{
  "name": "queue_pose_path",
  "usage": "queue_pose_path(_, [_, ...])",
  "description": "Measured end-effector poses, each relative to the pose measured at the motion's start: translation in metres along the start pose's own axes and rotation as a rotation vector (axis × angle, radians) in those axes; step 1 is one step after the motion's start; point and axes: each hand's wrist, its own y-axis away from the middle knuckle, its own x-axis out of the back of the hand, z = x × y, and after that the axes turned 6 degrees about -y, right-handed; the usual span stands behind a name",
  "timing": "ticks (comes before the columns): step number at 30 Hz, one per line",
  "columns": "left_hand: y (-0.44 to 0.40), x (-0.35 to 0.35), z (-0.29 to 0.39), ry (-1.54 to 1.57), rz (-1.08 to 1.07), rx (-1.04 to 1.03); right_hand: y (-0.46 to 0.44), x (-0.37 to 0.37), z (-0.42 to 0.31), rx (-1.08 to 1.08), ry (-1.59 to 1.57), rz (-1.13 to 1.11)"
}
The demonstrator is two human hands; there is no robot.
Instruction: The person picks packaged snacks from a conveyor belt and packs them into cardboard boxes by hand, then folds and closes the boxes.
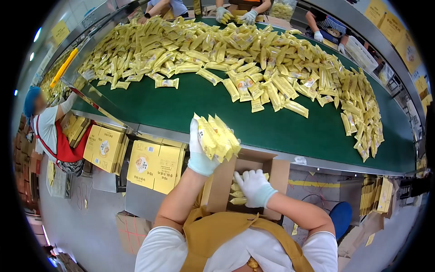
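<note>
My left hand [201, 152], in a white glove, is closed around several yellow plastic-wrapped snack packets [217, 138], held upright just above the near edge of the belt. Below it, an open cardboard box [277, 177] stands against my front with its flaps up. Inside the box lie several more yellow packets [237, 195]. Reaching into this box is my gloved right hand [256, 187], its fingers apart and resting over the packets at the right side. Its underside is hidden, but no packet shows in its grasp.
A large heap of yellow packets [181, 45] covers much of the green conveyor belt [181, 104]. Flat yellow cartons [147, 165] stand at the left, beside a co-worker in a red apron [68, 140]. Other gloved workers stand across the belt. A blue stool [340, 220] is at the right.
</note>
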Motion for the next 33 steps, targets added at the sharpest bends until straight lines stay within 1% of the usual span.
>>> queue_pose_path(3, [0.004,-0.013,-0.007,-0.095,-0.045,0.005,-0.017,-0.008,0.002,-0.050,-0.151,-0.125])
queue_pose_path(7, [0.012,-0.038,-0.020,-0.064,-0.025,0.035,-0.034,-0.068,-0.004,-0.140,-0.052,-0.130])
queue_pose_path(10, [0.013,-0.032,-0.031,-0.135,-0.194,0.024,-0.040,-0.080,-0.013,-0.214,0.003,-0.170])
queue_pose_path(13, [0.003,0.005,-0.066,-0.571,-0.261,-0.267,-0.031,-0.068,-0.016,-0.178,-0.176,-0.259])
queue_pose_path(14, [0.002,0.012,-0.068,-0.853,-0.406,-0.315,-0.028,-0.066,-0.015,-0.145,-0.263,-0.301])
queue_pose_path(15, [0.000,0.019,-0.069,-1.143,-0.553,-0.416,-0.029,-0.071,-0.011,-0.052,-0.263,-0.316])
queue_pose_path(16, [-0.001,0.027,-0.071,-1.370,-0.694,-0.549,-0.034,-0.083,-0.005,0.042,-0.261,-0.333])
queue_pose_path(17, [-0.001,0.020,-0.071,-1.648,-0.788,-0.732,-0.038,-0.097,0.000,0.138,-0.258,-0.351])
queue_pose_path(18, [0.000,0.014,-0.070,-1.888,-0.862,-0.963,-0.040,-0.117,0.001,0.108,-0.328,-0.217])
queue_pose_path(20, [-0.001,0.024,-0.080,-2.093,-0.815,-0.981,-0.042,-0.156,0.001,0.047,-0.463,0.053])
queue_pose_path(21, [-0.002,0.031,-0.086,-2.196,-0.787,-0.989,-0.038,-0.139,-0.004,-0.054,-0.412,-0.037])
queue_pose_path(22, [-0.004,0.037,-0.093,-2.348,-0.802,-0.935,-0.031,-0.122,-0.013,-0.155,-0.360,-0.125])
queue_pose_path(25, [-0.005,0.053,-0.124,-2.619,-0.674,-0.807,-0.017,-0.114,-0.018,-0.238,-0.259,-0.112])
queue_pose_path(27, [-0.013,0.062,-0.139,-2.658,-0.642,-0.704,-0.025,-0.138,-0.014,-0.203,-0.182,-0.043])
queue_pose_path(28, [-0.017,0.058,-0.144,-2.663,-0.565,-0.594,-0.028,-0.146,-0.012,-0.181,-0.141,0.004])
queue_pose_path(29, [-0.029,0.063,-0.153,-2.711,-0.520,-0.608,-0.030,-0.147,-0.011,-0.187,-0.114,0.003])
queue_pose_path(30, [-0.034,0.070,-0.159,-2.746,-0.536,-0.625,-0.032,-0.147,-0.010,-0.194,-0.088,0.002])
queue_pose_path(31, [-0.042,0.076,-0.169,-2.758,-0.513,-0.454,-0.036,-0.149,-0.011,-0.239,-0.069,-0.067])
queue_pose_path(32, [-0.047,0.074,-0.173,-2.766,-0.560,-0.275,-0.036,-0.165,-0.005,-0.210,-0.025,-0.042])
queue_pose_path(33, [-0.047,0.089,-0.181,-2.788,-0.599,-0.374,-0.042,-0.176,-0.002,-0.189,0.013,-0.016])
